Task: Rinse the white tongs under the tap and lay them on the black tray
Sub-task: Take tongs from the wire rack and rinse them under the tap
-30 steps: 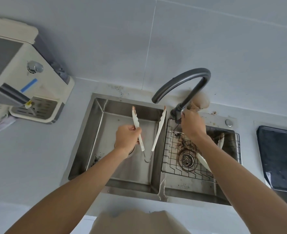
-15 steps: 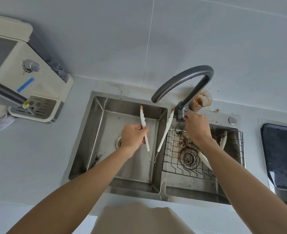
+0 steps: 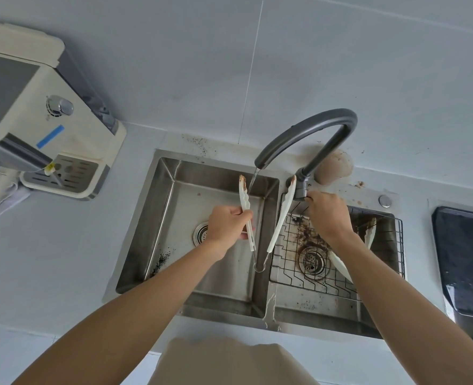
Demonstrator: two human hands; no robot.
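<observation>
1. Here, left hand (image 3: 227, 223) gripping one arm of the white tongs (image 3: 278, 223), fingers curled round it; tongs spread in a V over the left basin of the sink (image 3: 157, 223), hinge loop low, tips up and stained brown.
2. Thin stream of water (image 3: 253, 180) running from the spout of the grey tap (image 3: 313, 126); falling just beside the tip of the held arm, possibly touching it.
3. Right hand (image 3: 328, 215) at the base of the tap, fingertips curled against the grey collar; cannot tell how firmly held.
4. Free arm of the tongs crossing the divider, tip near the tap base and the right hand.
5. Wire rack (image 3: 340, 279) in the right basin, brown grime round its drain; another white utensil (image 3: 370, 234) lying there, partly hidden by the right forearm.
6. Black tray (image 3: 468, 262) on the counter at far right, well apart from the tongs.
7. Cream dispenser (image 3: 49, 129) at far left; a brown-stained cup (image 3: 334, 168) behind the tap.
</observation>
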